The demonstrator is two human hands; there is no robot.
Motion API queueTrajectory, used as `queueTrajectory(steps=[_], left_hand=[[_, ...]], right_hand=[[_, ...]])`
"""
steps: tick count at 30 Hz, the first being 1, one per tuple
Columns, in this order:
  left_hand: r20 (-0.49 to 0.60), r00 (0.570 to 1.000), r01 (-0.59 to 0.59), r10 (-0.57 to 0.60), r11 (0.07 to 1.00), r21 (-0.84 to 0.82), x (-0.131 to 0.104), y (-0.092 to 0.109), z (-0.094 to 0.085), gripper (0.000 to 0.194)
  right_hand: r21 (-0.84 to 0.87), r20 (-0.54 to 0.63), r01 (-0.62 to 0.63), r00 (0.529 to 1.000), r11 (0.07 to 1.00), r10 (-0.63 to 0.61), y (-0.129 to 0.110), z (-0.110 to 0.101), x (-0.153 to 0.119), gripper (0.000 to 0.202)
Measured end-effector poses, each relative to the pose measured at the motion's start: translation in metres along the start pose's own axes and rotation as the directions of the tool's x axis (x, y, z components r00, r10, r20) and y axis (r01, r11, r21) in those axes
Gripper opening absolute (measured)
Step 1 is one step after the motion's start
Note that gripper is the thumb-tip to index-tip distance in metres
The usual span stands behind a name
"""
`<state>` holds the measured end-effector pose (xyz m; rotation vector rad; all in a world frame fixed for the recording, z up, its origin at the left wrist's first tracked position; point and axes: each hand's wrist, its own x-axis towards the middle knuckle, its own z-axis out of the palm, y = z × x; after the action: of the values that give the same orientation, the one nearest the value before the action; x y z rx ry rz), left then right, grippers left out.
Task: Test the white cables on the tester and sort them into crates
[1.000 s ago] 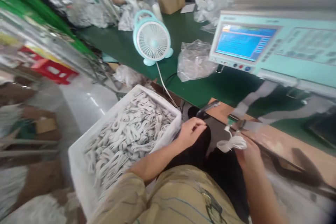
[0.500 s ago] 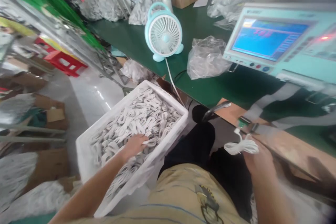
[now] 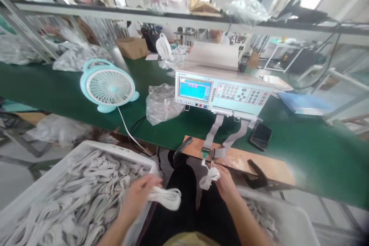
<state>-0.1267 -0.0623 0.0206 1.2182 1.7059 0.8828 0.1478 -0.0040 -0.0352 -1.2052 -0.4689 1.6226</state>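
Observation:
A bundle of white coiled cable (image 3: 170, 199) hangs out from my left hand (image 3: 142, 192), whose fingers are closed on it. My left hand is above the near right edge of a white bin (image 3: 115, 148) full of similar coiled cables (image 3: 95, 184). My right hand (image 3: 226, 182) is closed at the end of another coiled white cable (image 3: 211, 177), just below the front edge of a wooden board (image 3: 242, 161). One end of that cable reaches a small green connector board (image 3: 205, 154) on a grey ribbon cable (image 3: 211, 132); my fingers partly hide the other end.
A light-blue test instrument (image 3: 239, 94) with a lit screen stands on the green table (image 3: 161, 134). Left of it are a plastic bag (image 3: 163, 103) and a small fan (image 3: 111, 86). A phone (image 3: 261, 136) lies at right. Black clamps (image 3: 256, 177) grip the board. Another white bin (image 3: 294, 215) sits lower right.
My left hand has come up out of the bin's cables and moved right with a coiled cable in it. The view has turned right. My right hand is still by the connectors.

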Motion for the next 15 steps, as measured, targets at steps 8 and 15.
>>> queueTrajectory(steps=[8,15], left_hand=[[0.444,0.86,-0.19,0.253,0.965,-0.182,0.064,0.027,0.135,0.04],[0.431,0.841,-0.271,0.328,0.944,-0.188,0.076,0.019,0.139,0.042]], right_hand=[[0.023,0.053,0.029,0.998,0.999,-0.03,-0.001,0.003,-0.002,0.029],[0.038,0.024,0.088,0.996,0.995,-0.089,0.009,0.0,0.011,0.036]])
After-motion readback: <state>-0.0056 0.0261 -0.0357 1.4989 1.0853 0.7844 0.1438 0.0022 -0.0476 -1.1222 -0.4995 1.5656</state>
